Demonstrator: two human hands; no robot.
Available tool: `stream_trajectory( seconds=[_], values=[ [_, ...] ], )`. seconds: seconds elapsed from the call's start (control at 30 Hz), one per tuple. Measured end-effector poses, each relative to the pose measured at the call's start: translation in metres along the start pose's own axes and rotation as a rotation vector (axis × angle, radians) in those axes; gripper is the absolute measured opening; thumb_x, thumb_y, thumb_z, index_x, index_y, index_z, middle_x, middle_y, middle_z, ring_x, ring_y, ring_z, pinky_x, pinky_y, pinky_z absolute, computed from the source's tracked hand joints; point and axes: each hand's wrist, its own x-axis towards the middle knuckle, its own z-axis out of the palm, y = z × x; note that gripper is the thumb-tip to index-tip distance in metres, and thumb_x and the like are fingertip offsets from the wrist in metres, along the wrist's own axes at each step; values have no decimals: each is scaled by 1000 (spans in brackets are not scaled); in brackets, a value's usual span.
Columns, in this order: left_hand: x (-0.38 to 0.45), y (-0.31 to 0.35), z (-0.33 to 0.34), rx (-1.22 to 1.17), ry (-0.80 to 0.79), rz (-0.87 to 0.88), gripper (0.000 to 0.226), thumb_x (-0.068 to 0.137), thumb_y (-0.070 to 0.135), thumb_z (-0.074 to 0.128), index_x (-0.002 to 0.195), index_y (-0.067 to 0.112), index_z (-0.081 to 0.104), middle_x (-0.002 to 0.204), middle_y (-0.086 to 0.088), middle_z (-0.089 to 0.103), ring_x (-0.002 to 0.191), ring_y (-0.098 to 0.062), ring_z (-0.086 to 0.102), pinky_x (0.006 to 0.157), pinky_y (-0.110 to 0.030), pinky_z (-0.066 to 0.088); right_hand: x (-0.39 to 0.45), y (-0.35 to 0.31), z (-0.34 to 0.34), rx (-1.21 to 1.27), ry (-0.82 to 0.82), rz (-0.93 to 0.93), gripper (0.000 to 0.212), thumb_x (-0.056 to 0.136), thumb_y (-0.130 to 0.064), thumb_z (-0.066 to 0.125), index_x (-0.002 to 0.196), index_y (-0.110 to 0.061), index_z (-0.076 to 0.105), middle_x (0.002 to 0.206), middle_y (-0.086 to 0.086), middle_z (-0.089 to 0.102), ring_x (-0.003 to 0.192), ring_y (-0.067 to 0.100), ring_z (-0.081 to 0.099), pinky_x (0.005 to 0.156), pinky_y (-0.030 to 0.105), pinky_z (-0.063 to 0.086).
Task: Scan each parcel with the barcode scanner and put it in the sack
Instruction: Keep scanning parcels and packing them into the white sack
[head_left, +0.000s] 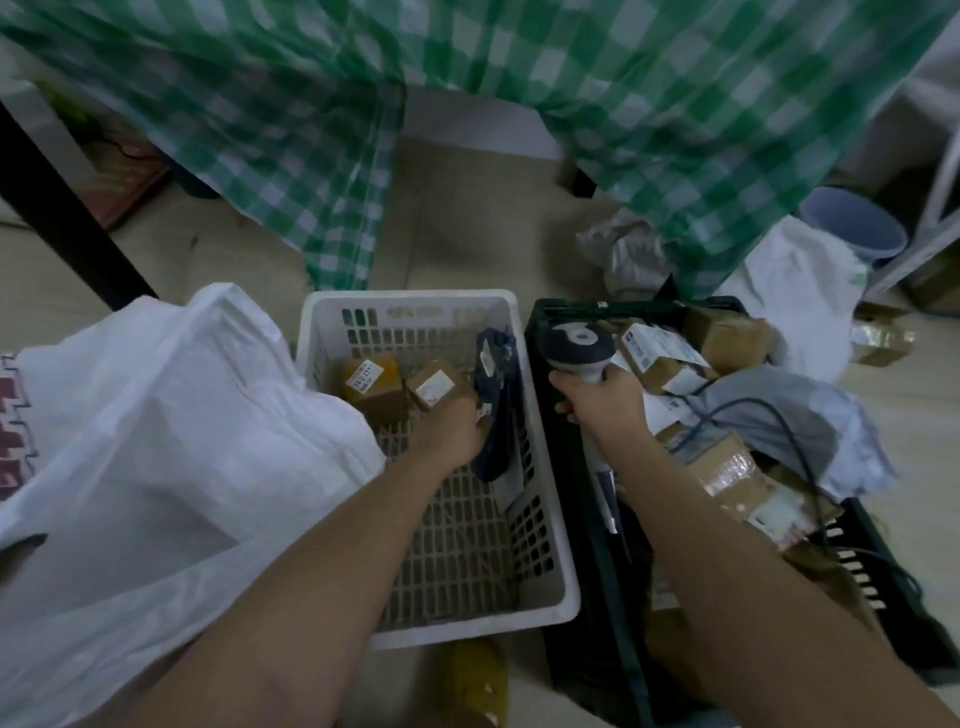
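Observation:
My left hand (453, 431) reaches into the white plastic crate (545, 582) and grips a small brown cardboard parcel (435, 384) with a white label. Beside it lie a yellowish boxed parcel (369, 382) and a dark blue bagged parcel (496, 400) leaning on the crate's right wall. My right hand (597, 402) holds the grey barcode scanner (576, 345) by its handle above the black crate (571, 467), its head pointing away from me. The white woven sack (171, 452) lies open at the left, against the white crate.
The black crate holds several cardboard parcels (727, 462) and a grey poly bag (800, 415), with the scanner cable (800, 452) across them. A green checked cloth (675, 104) hangs ahead. A black table leg (62, 208) stands left; a grey bucket (857, 228) far right.

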Motion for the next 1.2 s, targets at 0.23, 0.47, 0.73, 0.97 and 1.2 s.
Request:
stream_trajectory(
  seconds=[0.23,0.47,0.73,0.97,1.2],
  values=[
    [48,11,44,-285,83,-121,44,95,44,54,118,7,54,104,-11,62,97,-30,60,67,-30,41,31,8,-11,-17,81,-14,31,84,-13,65,96,15,59,85,28,67,79,38,68,63,36,49],
    [62,7,48,-226,112,-216,26,98,20,50,95,-4,61,95,-25,64,85,-37,60,68,-40,50,39,6,-10,-9,43,3,12,84,-14,67,77,-13,57,72,9,66,73,27,68,70,40,56],
    [18,29,-10,-157,284,-238,25,92,15,49,72,1,55,69,-11,56,69,-28,56,62,-34,50,-2,-6,-16,95,6,45,14,84,-17,69,79,-14,56,71,6,65,64,20,65,65,36,53],
    [-46,85,-89,-314,376,-109,32,93,10,47,61,7,51,62,-9,51,57,-24,48,46,-29,29,-77,-47,-42,250,-34,29,16,82,-10,72,90,-7,59,73,5,61,67,15,58,57,26,49],
    [-118,146,-139,-751,211,-11,31,95,10,52,65,8,61,75,-13,65,70,-29,65,59,-38,59,-141,-84,-52,375,1,-117,52,73,-15,83,118,-5,61,109,3,67,98,15,63,75,24,51]
  ],
)
